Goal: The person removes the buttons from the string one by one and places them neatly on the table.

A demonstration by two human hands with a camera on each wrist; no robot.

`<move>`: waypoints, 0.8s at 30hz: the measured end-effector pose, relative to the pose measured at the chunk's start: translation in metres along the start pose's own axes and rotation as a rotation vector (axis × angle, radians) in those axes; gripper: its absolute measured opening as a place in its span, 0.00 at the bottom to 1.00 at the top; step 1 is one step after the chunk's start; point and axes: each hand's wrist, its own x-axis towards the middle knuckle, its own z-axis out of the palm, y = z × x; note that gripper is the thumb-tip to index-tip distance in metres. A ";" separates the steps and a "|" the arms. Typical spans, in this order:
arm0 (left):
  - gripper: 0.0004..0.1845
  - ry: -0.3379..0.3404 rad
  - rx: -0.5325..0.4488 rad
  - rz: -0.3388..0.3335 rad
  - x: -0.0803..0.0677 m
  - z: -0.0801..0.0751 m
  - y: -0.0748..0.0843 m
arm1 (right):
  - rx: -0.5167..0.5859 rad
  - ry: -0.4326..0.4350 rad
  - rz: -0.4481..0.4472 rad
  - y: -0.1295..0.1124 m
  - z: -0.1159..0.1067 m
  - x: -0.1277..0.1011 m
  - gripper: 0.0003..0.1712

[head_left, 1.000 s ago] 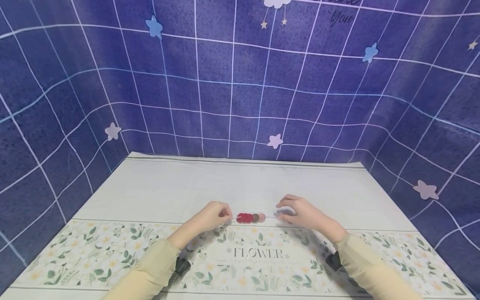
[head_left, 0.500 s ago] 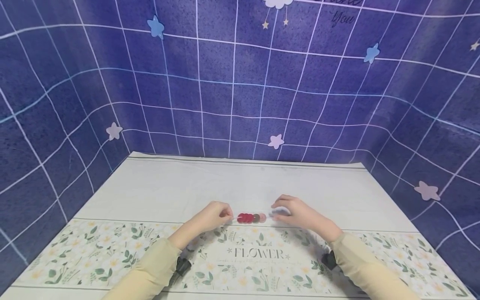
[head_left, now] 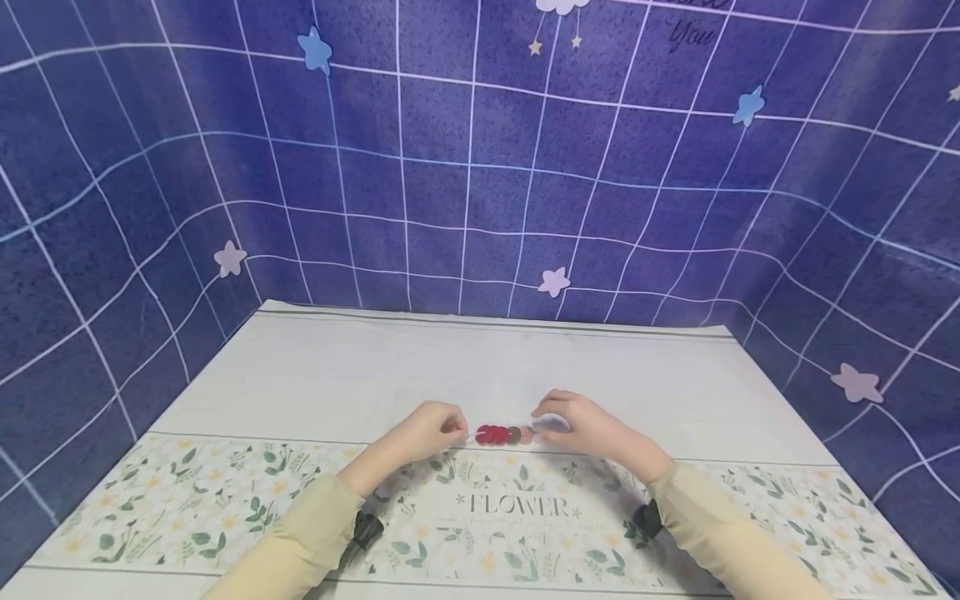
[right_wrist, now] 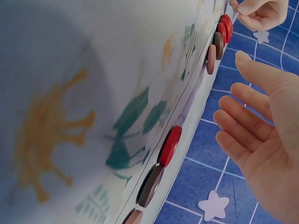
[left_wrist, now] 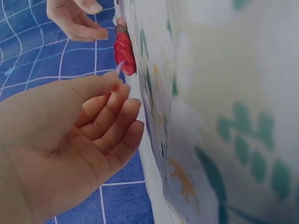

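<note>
Since the earlier head frames, the right hand (head_left: 581,427) has closed in leftward along the table toward the buttons (head_left: 504,434); the left hand (head_left: 429,432) is in the same place, as are the buttons.

Head view: buttons lie in a short row on the cloth (head_left: 480,367), overlapping, long axis running left to right between the two hands. Left hand sits just beside the row's left end, fingers curled, pinching a thin pale thread (head_left: 471,435) that leads into the red buttons. Right hand is just beside the row's right end, at the pinkish button; whether its fingertips touch that button cannot be told here. Both hands lie on the row's axis, one at each end, about equally close.

Left wrist view: left hand (left_wrist: 70,135) holds the thread (left_wrist: 119,68) between thumb and forefinger; the other fingers hang loosely curled. Red buttons (left_wrist: 124,55) lie straight ahead of the pinch, touching the thread's far end. Right hand (left_wrist: 77,18) appears beyond the row.

Right wrist view: right hand (right_wrist: 261,121) is spread, fingers nearly straight, holding nothing. Row of buttons (right_wrist: 217,39) lies beyond its fingertips, with a small gap. Three more buttons (right_wrist: 156,175), red, brown and pink, lie on the cloth (right_wrist: 93,93) nearer the wrist, apart from the row.
</note>
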 end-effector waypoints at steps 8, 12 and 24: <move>0.03 -0.006 -0.008 -0.004 0.000 0.000 0.000 | 0.013 -0.013 -0.030 -0.004 0.001 0.004 0.15; 0.03 -0.006 -0.004 -0.005 0.001 0.000 -0.001 | 0.038 -0.025 -0.019 -0.006 0.001 0.006 0.15; 0.03 -0.008 0.007 0.001 0.001 0.000 0.000 | 0.052 -0.066 -0.001 -0.011 0.004 0.011 0.17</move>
